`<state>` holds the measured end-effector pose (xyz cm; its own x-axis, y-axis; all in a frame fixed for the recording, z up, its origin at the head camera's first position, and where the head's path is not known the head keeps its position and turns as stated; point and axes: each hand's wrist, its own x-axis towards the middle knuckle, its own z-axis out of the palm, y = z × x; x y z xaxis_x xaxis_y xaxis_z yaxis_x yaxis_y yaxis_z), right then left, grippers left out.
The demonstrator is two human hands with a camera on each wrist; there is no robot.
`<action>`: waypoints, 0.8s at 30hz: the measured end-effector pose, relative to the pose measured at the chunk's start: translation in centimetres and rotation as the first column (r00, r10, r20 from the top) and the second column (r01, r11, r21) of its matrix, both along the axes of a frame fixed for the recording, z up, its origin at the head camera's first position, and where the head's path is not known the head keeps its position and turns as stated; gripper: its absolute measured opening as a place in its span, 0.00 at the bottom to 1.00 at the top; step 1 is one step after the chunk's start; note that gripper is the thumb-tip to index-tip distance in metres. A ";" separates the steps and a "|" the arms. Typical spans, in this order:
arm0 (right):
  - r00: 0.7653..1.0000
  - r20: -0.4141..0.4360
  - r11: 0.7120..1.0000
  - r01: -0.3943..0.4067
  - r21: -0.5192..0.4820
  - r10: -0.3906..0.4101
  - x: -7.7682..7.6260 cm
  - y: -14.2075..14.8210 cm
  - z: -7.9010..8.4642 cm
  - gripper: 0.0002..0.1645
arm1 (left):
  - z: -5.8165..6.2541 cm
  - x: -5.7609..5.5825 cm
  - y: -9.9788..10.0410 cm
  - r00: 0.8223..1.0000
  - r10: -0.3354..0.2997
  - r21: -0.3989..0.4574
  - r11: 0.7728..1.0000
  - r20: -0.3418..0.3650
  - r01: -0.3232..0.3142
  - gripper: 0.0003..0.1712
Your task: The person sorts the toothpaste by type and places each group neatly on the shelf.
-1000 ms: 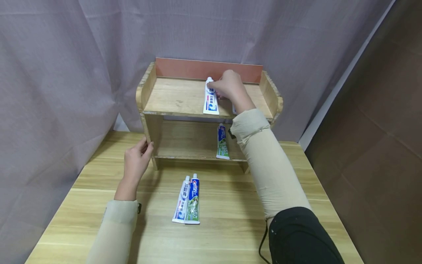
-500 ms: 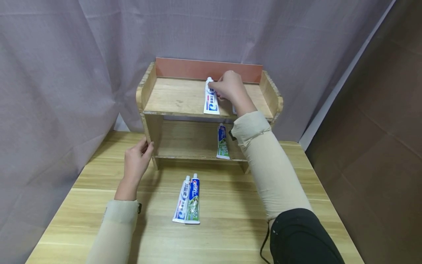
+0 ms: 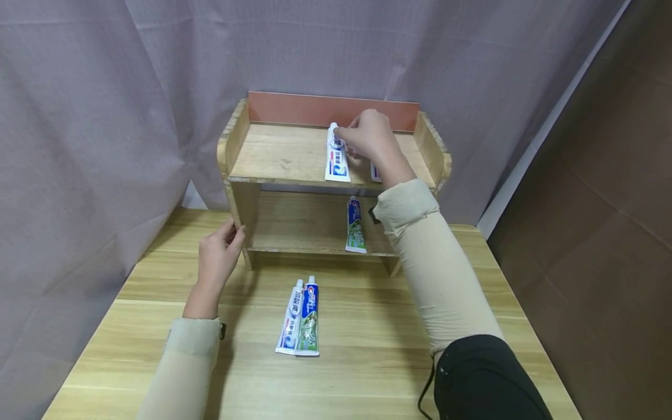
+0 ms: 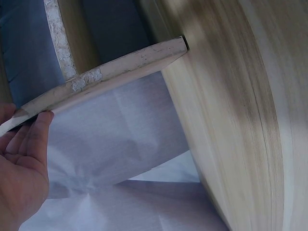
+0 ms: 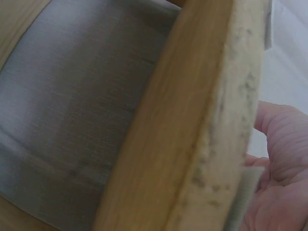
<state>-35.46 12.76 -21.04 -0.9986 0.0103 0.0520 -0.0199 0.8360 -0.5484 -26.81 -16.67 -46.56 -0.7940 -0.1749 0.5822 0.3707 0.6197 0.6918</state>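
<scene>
A white toothpaste tube [image 3: 338,166] with blue print lies cap to the back on the upper board of a small wooden shelf [image 3: 283,153]. At its cap end is my right hand [image 3: 370,134], the thumb just overlapping the tube's right edge. Another white tube [image 3: 375,173] shows partly beside it, mostly hidden by my right wrist. Below, a blue and green toothpaste tube [image 3: 355,227] lies on the lower board. My left hand [image 3: 217,251] pinches the front edge of the shelf's left side panel [image 4: 103,72], thumb and fingers on opposite faces.
On the table [image 3: 357,373] in front of the shelf, a white tube [image 3: 290,326] and a blue and green tube [image 3: 310,315] lie side by side. A reddish board [image 3: 294,108] backs the upper level. Grey curtain [image 3: 157,70] hangs behind.
My right hand has shifted slightly right, its thumb sliding toward the tube's edge and baring more print. More of the second white tube shows. The left hand stays put.
</scene>
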 end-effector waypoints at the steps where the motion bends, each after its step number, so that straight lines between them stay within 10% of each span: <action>1: 1.000 0.000 1.000 -0.003 -0.008 0.003 0.1 0.1 0.0 0.25 | 0.0 0.0 0.0 1.000 0.000 0.002 1.000 0.000 0.000 0.16; 24: 0.990 -0.126 0.997 -0.072 -0.017 0.069 1.6 1.0 -0.7 0.27 | -0.1 -0.1 0.0 1.000 0.004 0.006 1.000 -0.004 -0.004 0.14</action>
